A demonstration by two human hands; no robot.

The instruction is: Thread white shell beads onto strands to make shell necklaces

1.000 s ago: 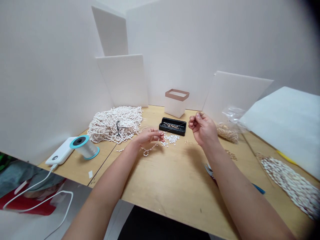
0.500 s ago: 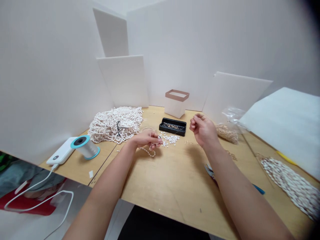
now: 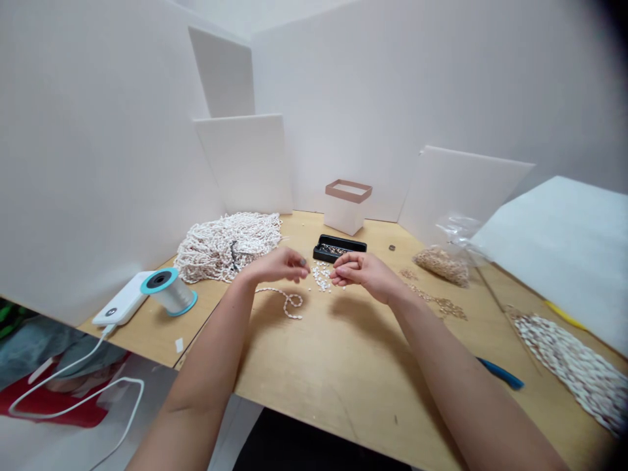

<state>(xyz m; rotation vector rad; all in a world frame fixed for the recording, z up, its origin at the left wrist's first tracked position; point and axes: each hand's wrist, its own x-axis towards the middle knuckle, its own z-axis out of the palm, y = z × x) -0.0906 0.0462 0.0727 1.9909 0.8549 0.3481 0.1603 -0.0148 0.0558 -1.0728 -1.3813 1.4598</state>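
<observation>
My left hand (image 3: 282, 265) is closed in a pinch above the table, just left of a scatter of small white beads (image 3: 322, 277). What its fingertips hold is too small to make out. Below it, a string of white beads (image 3: 293, 302) lies curled on the wood, its far end passing behind my wrist. Opposite, my right hand (image 3: 362, 273) has its thumb and fingers pressed together at the right edge of the loose beads. Any thread or bead in that pinch does not show. Behind the beads sits a black tray (image 3: 321, 256) with small metallic pieces.
At the left are a heap of bead strands (image 3: 226, 245), a spool of clear line (image 3: 171, 293) and a white power bank (image 3: 122, 301). A white box (image 3: 343, 214) stands behind. Rightward lie a bag of tan beads (image 3: 441, 265), blue-handled pliers (image 3: 503, 373) and more strands (image 3: 574, 366).
My right hand has come down and left, closer to my left hand, which has shifted slightly left. The bead string under the left hand now shows more of its curl.
</observation>
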